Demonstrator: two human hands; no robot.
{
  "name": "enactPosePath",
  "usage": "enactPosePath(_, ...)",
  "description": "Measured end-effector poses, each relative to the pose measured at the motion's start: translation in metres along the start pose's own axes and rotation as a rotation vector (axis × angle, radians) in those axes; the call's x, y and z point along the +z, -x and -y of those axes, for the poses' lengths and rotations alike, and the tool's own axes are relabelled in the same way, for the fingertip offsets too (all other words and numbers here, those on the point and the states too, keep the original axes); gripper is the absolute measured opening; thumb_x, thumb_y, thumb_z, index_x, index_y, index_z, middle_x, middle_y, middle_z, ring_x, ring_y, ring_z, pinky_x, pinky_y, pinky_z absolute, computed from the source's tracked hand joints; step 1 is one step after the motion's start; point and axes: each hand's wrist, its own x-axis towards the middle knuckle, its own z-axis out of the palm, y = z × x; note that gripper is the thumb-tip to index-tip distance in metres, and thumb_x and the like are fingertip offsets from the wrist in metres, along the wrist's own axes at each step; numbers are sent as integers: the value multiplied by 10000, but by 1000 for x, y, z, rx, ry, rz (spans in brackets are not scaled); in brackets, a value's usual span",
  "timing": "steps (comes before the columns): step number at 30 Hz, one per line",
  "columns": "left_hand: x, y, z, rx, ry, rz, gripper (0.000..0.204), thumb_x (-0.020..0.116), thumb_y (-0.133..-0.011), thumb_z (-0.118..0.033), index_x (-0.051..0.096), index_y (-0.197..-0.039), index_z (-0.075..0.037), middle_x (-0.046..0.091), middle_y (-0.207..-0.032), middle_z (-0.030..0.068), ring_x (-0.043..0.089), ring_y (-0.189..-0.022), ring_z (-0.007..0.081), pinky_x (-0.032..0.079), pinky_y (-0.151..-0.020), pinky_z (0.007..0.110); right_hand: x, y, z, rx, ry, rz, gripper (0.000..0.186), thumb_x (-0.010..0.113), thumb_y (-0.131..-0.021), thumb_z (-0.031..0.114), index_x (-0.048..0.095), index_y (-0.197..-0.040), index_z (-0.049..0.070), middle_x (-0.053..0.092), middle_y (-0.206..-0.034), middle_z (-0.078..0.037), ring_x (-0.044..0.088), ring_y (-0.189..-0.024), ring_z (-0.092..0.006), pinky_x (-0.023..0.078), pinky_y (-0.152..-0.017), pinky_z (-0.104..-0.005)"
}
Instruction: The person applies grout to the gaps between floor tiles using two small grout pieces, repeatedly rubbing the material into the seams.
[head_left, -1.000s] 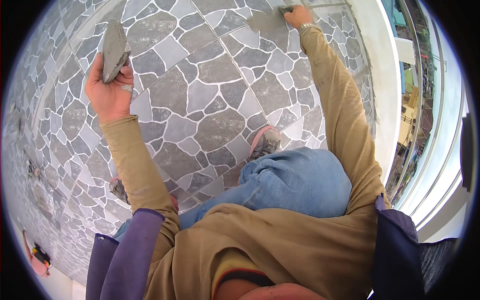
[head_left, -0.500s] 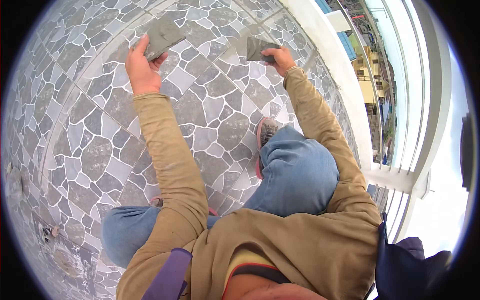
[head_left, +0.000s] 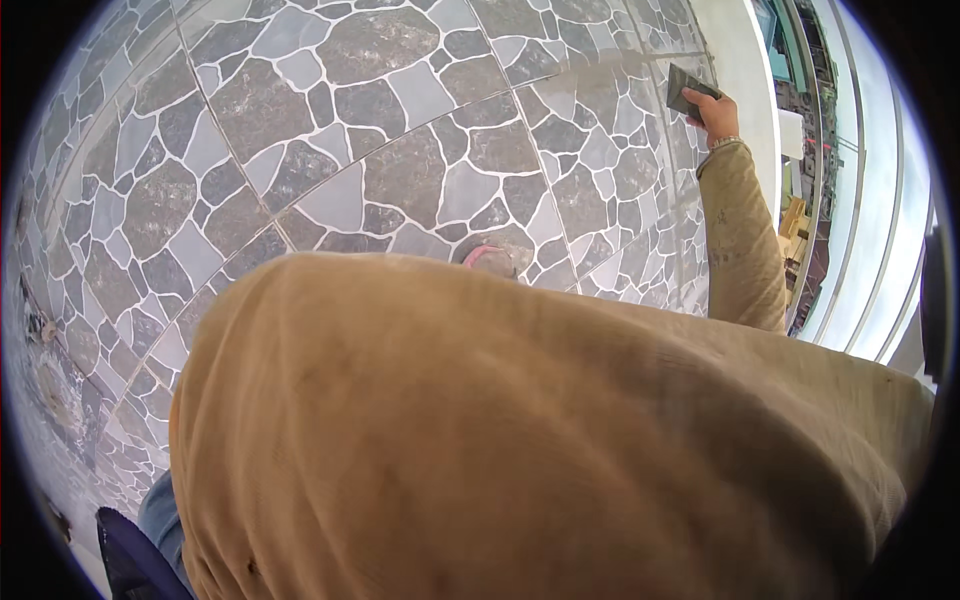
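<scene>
At the upper right, my right hand (head_left: 715, 115) is closed around a small, flat, dark grey rectangular spreader (head_left: 682, 92). The spreader is over the stone-patterned floor tiles (head_left: 400, 170), close to the low white kerb (head_left: 740, 110); whether it touches the tiles I cannot tell. A dull grey smear (head_left: 600, 75) runs across the tiles to the left of it. My left hand is out of sight, and tan sleeve and jacket cloth (head_left: 480, 430) fills the lower part of the view.
Beyond the kerb is a railing with pale bars (head_left: 865, 180), with buildings far below. A pinkish shoe tip (head_left: 488, 258) shows at the jacket's upper edge. A dirty, whitish patch (head_left: 60, 390) lies at the far left.
My right hand has moved right and slightly up with the spreader, nearer the kerb. My left hand, which held a larger grey mortar-covered slab, has left the view. Tan cloth now covers my legs.
</scene>
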Motion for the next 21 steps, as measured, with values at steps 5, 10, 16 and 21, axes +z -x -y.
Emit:
enactPosePath(5,48,-17,35,-103,-67,-3,298,607,-900,-205,582,-1093,20,667,-748,161,668,-692,337,517,-628,414,14,-77,-3,-183,103,48,411,767,-760,258,694,-1042,-31,719,-971,-140,694,-844,-203,575,-636,-337)
enactPosePath(10,79,0,103,-550,-186,-100,294,603,-928,-208,555,-1108,20,646,-675,162,649,-621,354,502,-578,425,51,-82,27,-356,360,-110,375,703,-751,272,705,-987,-19,727,-888,-167,711,-804,-238,574,-691,-358)
enactPosePath(16,130,143,177,-1221,102,-197,315,608,-943,-236,567,-1168,-21,660,-779,150,660,-649,243,515,-563,348,40,-178,-38,-208,553,-102,416,696,-727,328,712,-989,6,725,-833,-150,705,-649,-246,573,-651,-354)
enactPosePath(21,108,193,197,-1525,448,-486,344,630,-946,-256,558,-1204,-39,666,-916,87,658,-768,142,544,-570,302,68,-192,-50,-291,655,-128,389,681,-729,311,720,-1011,46,731,-870,-145,713,-674,-256,577,-681,-369)
